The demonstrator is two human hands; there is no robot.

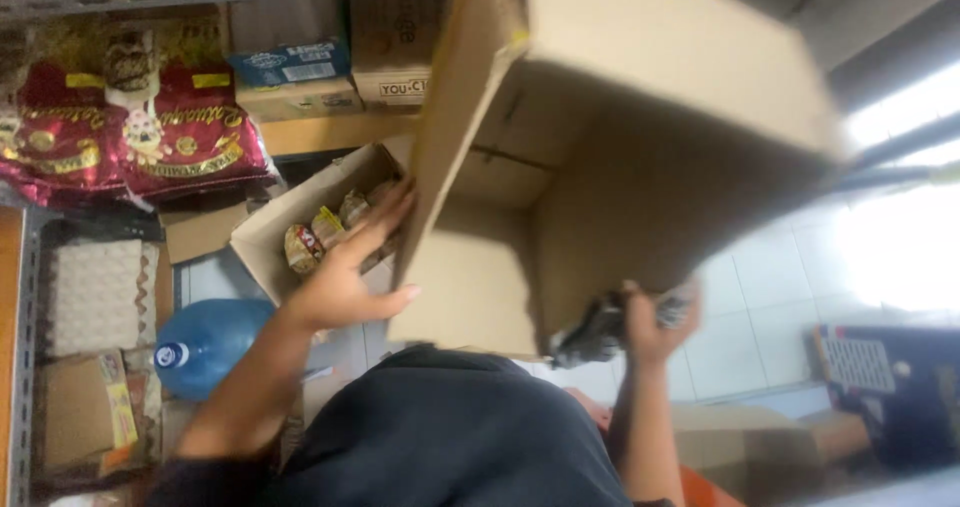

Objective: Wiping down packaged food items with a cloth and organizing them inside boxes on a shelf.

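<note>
I hold up a large empty cardboard box (640, 147), tilted with its open side facing me. My left hand (345, 277) presses against the box's left wall, fingers stretched along the outside and thumb under the lower edge. My right hand (652, 319) grips the box's lower right rim, together with a dark crumpled thing (598, 335) that I cannot make out. My dark shirt (450, 437) fills the bottom of the view.
Behind my left hand sits a smaller open carton (265, 232) with several snack packets. Red bags (150, 132) and cartons (300, 67) lie on a metal shelf. A blue water jug (205, 342), an egg tray (95, 292) and a tiled floor (760, 307) are nearby.
</note>
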